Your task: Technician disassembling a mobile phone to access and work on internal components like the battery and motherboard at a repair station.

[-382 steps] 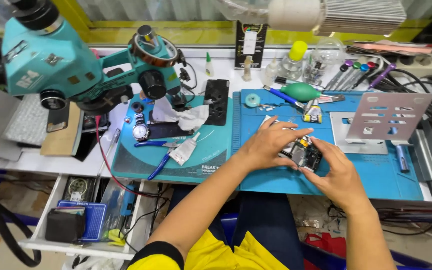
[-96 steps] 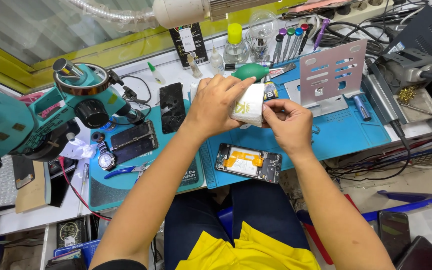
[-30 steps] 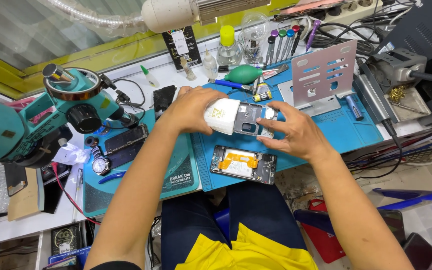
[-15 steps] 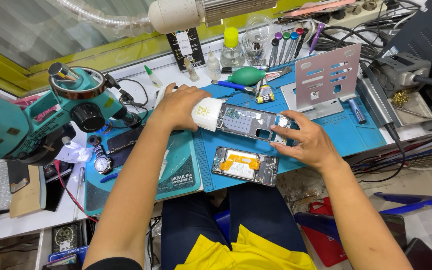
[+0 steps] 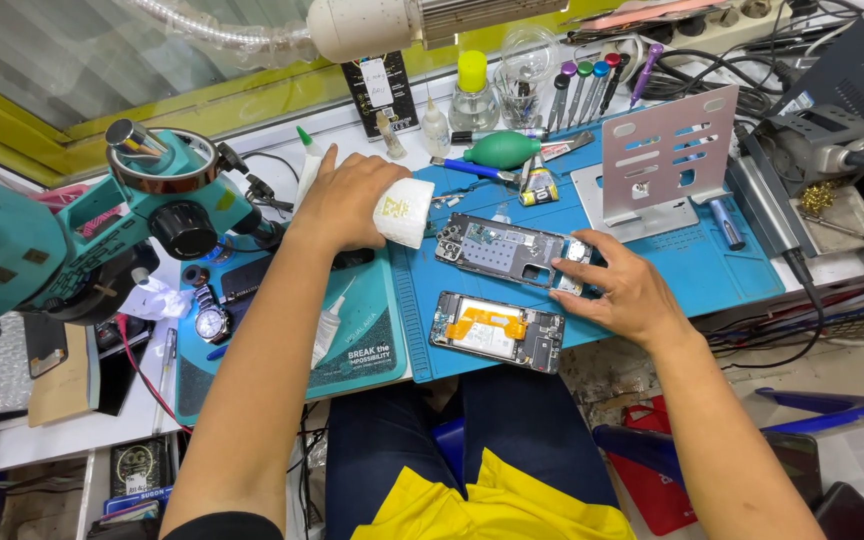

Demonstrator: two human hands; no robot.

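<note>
While left hand grips white wad of cloth, fingers curled tight round it, at left end of phone frame, right hand lies flat, fingers spread, pressing frame's right end; frame flat on blue mat; second opened phone just below; microscope far left

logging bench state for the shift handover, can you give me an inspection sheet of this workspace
surface: blue repair mat on a white bench, crowded.
job's things: opened phone frame flat on the mat; second opened phone with orange flex in front of it.
clutter: metal stand, green air blower, screwdrivers, wristwatch.
hands: left hand grips a white folded wipe; right hand rests on the frame's end.
cables: black leads off the right edge.
surroundings: teal microscope, yellow window frame.
</note>
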